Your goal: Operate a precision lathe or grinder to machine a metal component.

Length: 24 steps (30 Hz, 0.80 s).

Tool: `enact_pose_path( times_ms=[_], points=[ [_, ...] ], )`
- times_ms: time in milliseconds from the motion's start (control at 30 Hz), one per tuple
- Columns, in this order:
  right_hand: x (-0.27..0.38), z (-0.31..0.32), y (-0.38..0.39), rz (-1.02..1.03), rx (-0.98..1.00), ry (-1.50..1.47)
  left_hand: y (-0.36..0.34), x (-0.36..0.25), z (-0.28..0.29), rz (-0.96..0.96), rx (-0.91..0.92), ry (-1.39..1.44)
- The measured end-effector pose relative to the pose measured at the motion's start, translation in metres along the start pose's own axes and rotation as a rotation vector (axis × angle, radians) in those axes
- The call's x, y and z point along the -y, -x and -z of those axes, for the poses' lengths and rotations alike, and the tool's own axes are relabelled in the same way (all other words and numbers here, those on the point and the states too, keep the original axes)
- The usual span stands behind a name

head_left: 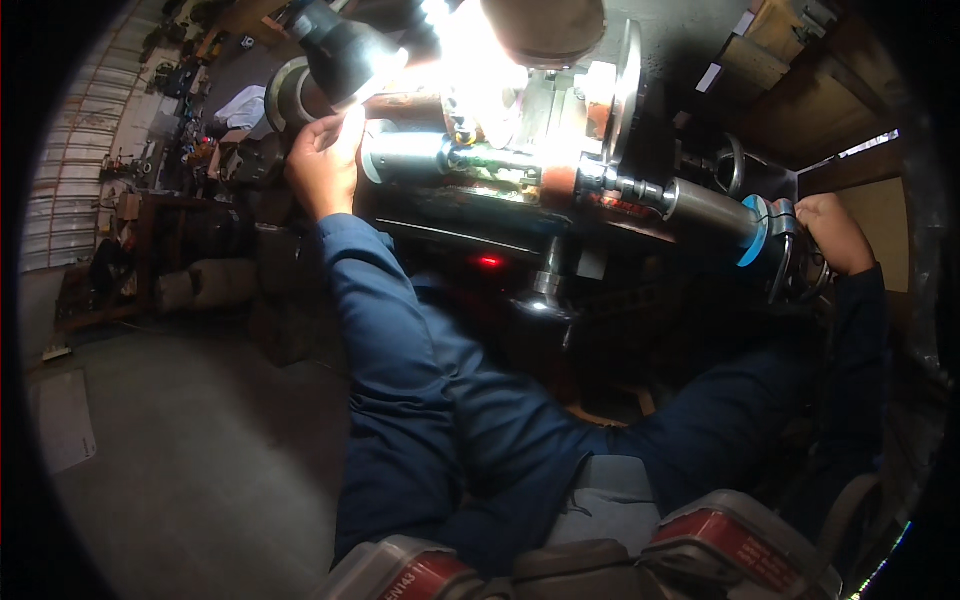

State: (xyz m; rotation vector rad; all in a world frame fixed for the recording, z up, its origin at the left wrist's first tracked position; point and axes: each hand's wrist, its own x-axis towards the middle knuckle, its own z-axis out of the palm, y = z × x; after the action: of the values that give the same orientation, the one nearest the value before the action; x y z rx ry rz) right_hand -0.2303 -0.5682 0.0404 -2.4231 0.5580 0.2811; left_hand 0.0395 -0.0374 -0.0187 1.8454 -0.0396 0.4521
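A lathe-like machine (pixel 430 190) with a row of metal shafts and cylinders stretches across the upper middle. At its left end my left hand (pixel 327 165) is raised with curled fingers, between a black lamp head (pixel 350 62) and a shiny metal cylinder (pixel 405 157). What those fingers hold is lost in the glare. Over at the right end, my right hand (pixel 836 231) closes on the crank wheel (pixel 790 255), behind a bright blue ring (pixel 754 231) on a grey steel sleeve (pixel 710 215). Its fingertips are partly hidden.
A round metal knob (pixel 545 303) juts down toward my knees below the machine. Strong light washes out the top middle. Shelves with assorted parts (pixel 165 120) line the left wall, and wooden boards (pixel 800 85) stand at the right. Grey floor (pixel 200 450) lies at lower left.
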Motion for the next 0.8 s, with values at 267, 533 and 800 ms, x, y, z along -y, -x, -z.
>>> enact_pose_path(
  times_ms=[267,533,800],
  points=[
    [0.011,0.003,-0.03,-0.248,0.256,-0.046,0.011,-0.023,-0.005,0.02,-0.013,-0.055],
    [-0.02,0.005,-0.066,-0.379,0.452,0.006,0.013,-0.039,-0.008,0.024,-0.007,-0.181],
    [-0.04,0.005,-0.058,-0.264,0.196,0.053,0.012,-0.041,0.009,0.009,-0.028,-0.278]
  ],
)
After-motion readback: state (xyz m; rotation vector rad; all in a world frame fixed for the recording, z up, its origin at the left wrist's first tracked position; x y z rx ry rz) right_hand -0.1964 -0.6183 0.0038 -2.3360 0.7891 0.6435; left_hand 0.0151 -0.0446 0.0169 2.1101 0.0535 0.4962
